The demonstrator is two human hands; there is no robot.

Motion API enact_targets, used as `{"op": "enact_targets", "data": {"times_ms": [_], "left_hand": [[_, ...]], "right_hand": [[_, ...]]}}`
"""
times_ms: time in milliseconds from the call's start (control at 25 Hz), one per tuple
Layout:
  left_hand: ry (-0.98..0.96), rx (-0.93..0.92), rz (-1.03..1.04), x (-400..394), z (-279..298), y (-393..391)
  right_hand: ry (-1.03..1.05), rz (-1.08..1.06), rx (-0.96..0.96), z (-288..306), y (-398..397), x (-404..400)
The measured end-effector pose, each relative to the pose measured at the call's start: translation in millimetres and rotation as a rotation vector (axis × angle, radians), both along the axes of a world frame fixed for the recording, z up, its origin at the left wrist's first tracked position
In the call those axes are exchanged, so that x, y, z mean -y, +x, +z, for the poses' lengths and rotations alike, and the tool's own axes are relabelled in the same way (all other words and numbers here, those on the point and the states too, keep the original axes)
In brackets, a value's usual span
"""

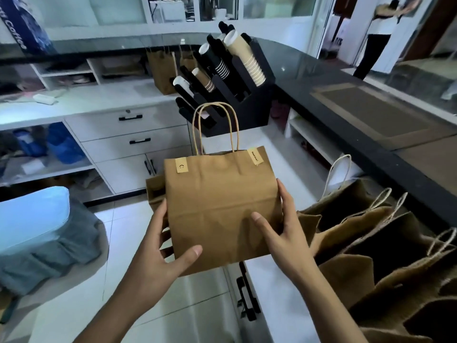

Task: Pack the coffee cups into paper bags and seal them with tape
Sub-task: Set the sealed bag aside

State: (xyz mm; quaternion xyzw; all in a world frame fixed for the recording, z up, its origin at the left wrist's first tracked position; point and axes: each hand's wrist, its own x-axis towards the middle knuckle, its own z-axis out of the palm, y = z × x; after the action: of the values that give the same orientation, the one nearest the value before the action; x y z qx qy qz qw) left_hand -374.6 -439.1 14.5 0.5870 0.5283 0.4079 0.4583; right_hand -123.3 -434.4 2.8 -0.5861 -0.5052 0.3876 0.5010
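**Sealed bag held between both hands**

A person is holding a brown paper bag (pixel 220 206) upright above the white counter (pixel 279 293). The left hand (pixel 158 253) is gripping its lower left side, thumb curled across the front; the right hand (pixel 282 233) is clasping the lower right edge. Two tape strips (pixel 181 166) are sealing the folded top. More open bags (pixel 358 233) are standing just beside it; their contents seem hidden.

Brown paper bag (pixel 220 206) upright, top folded shut, two yellow tape strips (pixel 181 165) sealing it.
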Motion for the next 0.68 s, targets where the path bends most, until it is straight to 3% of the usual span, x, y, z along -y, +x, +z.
{"op": "enact_targets", "data": {"times_ms": [320,680], "left_hand": [[0.119,0.096,-0.016,-85.8,32.3,40.0],[0.192,0.147,-0.155,-197.5,56.3,91.1]], "right_hand": [[0.099,-0.054,0.124,61.7,36.7,-67.6],[0.014,-0.211,0.305,108.6,82.3,-157.5]]}}
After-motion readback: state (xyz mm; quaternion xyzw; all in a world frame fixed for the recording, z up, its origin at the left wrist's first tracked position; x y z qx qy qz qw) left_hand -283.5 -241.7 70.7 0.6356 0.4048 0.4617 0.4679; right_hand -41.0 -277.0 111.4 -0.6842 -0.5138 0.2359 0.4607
